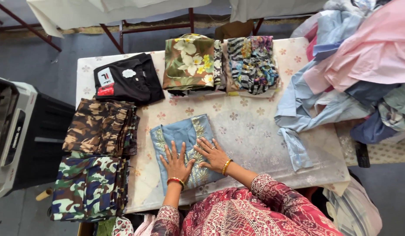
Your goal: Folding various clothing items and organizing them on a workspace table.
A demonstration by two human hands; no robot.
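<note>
A folded light-blue garment with pale gold embroidery (181, 132) lies on the flower-patterned table cover (246, 126) near the front edge. My left hand (175, 162) rests flat on its lower middle, fingers spread. My right hand (214, 154) presses flat on its right side, fingers spread toward the embroidered strip. Neither hand holds anything. Both wrists wear bangles.
Folded stacks ring the table: black clothes (128, 78), brown camouflage (102, 126), blue-green camouflage (89, 187), a floral stack (189, 63), a striped patterned stack (252, 63). A heap of loose pale-blue and pink shirts (342, 74) covers the right side. A grey machine (12, 131) stands at left.
</note>
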